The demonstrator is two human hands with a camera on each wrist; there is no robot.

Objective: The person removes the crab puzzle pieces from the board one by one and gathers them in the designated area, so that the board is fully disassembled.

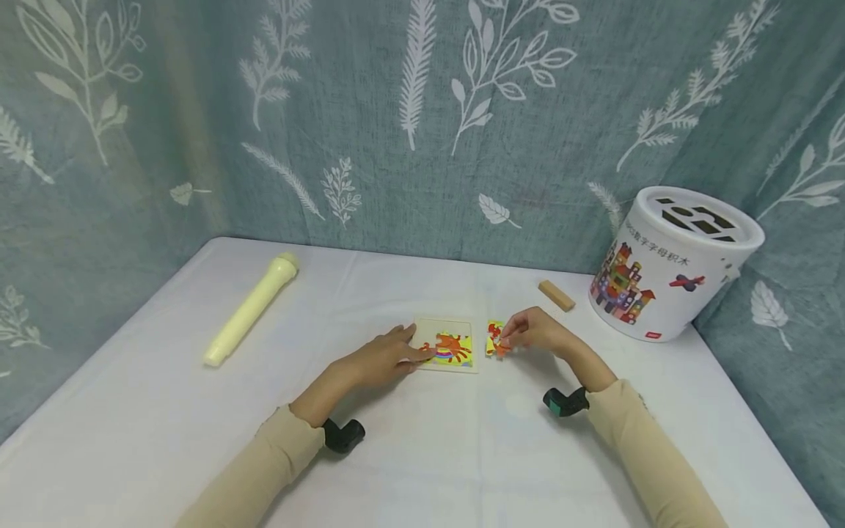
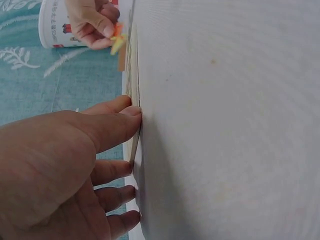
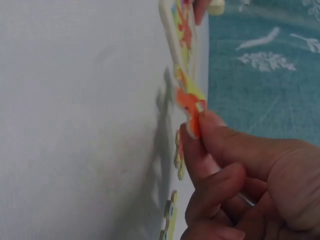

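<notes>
A square wooden puzzle board (image 1: pixel 444 369) with a yellow, orange and rainbow picture lies flat on the white table. My left hand (image 1: pixel 376 359) rests at its left side, fingers spread, with one finger lying across the picture. In the left wrist view, the left hand's (image 2: pixel 65 160) thumb and fingertips touch the board's edge (image 2: pixel 134 135). Just right of the board, my right hand (image 1: pixel 538 331) pinches an orange and yellow piece, seen held above the table in the right wrist view (image 3: pixel 192 107). Loose pieces (image 3: pixel 179 155) lie beneath the right hand (image 3: pixel 250 185).
A small wooden block (image 1: pixel 557 295) lies behind the right hand. At the right back stands a white bucket (image 1: pixel 673 264) with shape holes in its lid. On the left lies a pale yellow tube (image 1: pixel 251 312). A patterned teal curtain (image 1: pixel 370 132) hangs behind the table.
</notes>
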